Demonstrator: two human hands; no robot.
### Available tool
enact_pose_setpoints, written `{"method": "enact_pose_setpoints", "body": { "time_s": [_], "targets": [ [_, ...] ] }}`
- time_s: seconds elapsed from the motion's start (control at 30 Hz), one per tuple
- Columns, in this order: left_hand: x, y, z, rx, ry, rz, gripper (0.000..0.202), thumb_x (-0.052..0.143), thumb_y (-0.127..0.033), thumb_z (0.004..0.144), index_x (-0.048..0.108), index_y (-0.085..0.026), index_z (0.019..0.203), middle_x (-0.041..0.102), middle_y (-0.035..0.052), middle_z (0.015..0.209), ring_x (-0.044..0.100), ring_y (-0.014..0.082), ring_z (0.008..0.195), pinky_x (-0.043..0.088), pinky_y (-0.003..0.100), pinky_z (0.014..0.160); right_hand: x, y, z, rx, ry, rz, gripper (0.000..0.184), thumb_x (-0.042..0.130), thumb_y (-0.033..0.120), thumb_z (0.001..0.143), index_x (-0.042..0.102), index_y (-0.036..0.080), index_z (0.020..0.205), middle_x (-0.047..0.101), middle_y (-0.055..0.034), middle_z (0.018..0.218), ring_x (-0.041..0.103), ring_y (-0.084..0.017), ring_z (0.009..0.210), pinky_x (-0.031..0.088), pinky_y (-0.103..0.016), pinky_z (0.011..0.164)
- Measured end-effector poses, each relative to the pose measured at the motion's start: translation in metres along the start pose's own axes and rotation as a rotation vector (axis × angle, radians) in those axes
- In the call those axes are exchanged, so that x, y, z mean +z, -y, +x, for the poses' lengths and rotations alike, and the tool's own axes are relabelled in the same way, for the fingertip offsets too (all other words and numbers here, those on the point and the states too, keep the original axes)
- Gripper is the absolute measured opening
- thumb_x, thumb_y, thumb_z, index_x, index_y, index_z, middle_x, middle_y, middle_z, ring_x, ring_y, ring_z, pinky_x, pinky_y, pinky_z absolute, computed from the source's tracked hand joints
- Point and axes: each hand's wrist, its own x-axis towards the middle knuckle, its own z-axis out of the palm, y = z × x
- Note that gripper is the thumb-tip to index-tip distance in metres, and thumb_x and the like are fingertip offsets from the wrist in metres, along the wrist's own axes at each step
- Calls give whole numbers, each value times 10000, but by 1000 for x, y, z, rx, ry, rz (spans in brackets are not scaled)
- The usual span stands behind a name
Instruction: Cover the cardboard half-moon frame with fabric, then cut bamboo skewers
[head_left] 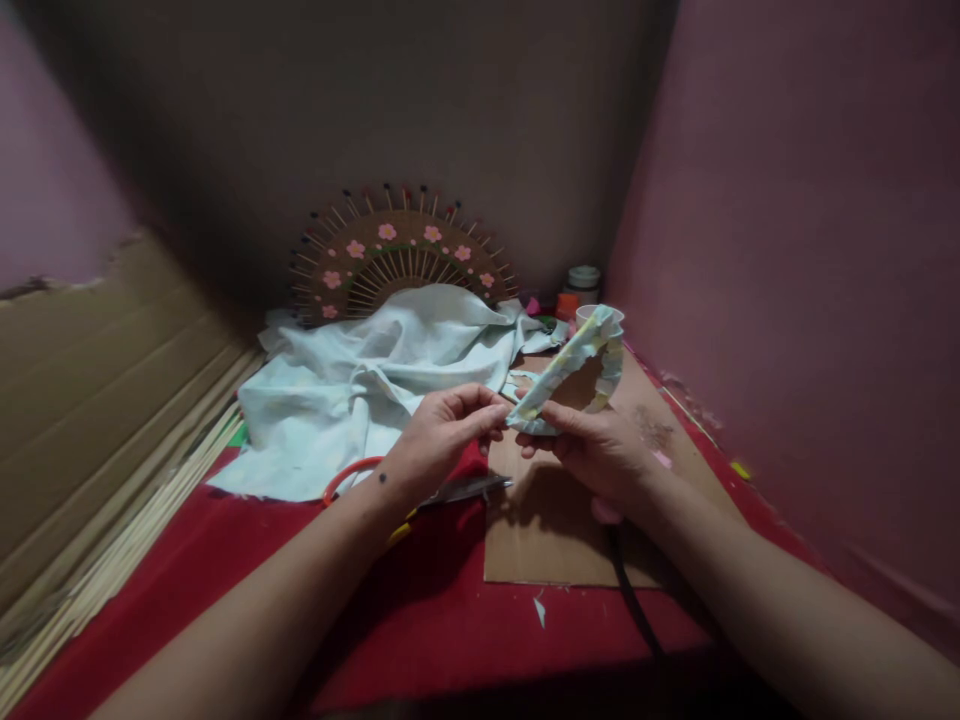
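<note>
Head view: a curved fabric-wrapped band (581,358) is held just above the cardboard sheet (547,550). Its near tip is pinched by the left hand (442,432) and its underside gripped by the right hand (600,455). Its long axis is angled up and away rightward, with soft, pleated, pale cloth.

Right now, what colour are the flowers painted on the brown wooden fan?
Pink flowers on the brown wooden fan; head view.

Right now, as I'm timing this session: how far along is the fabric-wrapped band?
Done: the band looks covered in ruffles along its visible arc. In hand: left hand and right hand pinch its near end. Left: probably finishing that end; loose cloth and scissors lie nearby.
</note>
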Motion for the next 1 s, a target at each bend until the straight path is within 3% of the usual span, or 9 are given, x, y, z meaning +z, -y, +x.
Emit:
{"method": "enact_pose_setpoints", "body": {
  "time_s": [0.17,0.3,0.5,0.7,0.87,1.0],
  "targets": [
    [3,-3,-1,88,-65,79,122,609,-266,780,615,-146,761,568,-7,659,473,78,542,402,207,520,2,2,-1,-15,-26,-7,194,627,275,776,695,138,896,674,-93,897,601,-166,752,504,-312,669],
    [2,-3,-3,342,-162,330,51,600,-188,783,600,-153,746,574,3,714,496,94,615,414,219,570,3,2,-2,-27,-51,-4,173,641,270,768,699,156,885,673,-68,872,601,-149,706,508,-310,659],
    [0,-3,-5,640,-96,670,93,499,-136,847,573,-160,797,567,32,750,519,127,700,437,254,650,2,1,-1,-25,-65,-8,210,661,286,749,696,170,920,676,-61,892,607,-148,696,508,-312,650],
    [0,-1,-4,744,-111,874,108,478,-137,865,567,-147,805,582,55,771,536,143,740,445,263,675,2,1,-1,-10,-63,-14,205,658,272,754,691,167,927,669,-61,887,603,-147,722,509,-304,653],
    [-5,2,-6,838,-23,1137,123,448,-121,870,565,-149,895,594,67,849,518,161,767,435,283,681,2,1,0,-47,-37,29,199,669,297,746,676,161,891,655,-44,817,599,-143,658,507,-296,587],
    [-5,2,-7,850,-20,1215,120,430,-126,873,548,-142,881,580,68,829,507,164,748,432,289,672,5,6,0,-20,-33,54,214,624,351,775,667,173,886,658,-40,776,600,-153,621,512,-322,577]
  ]
}}
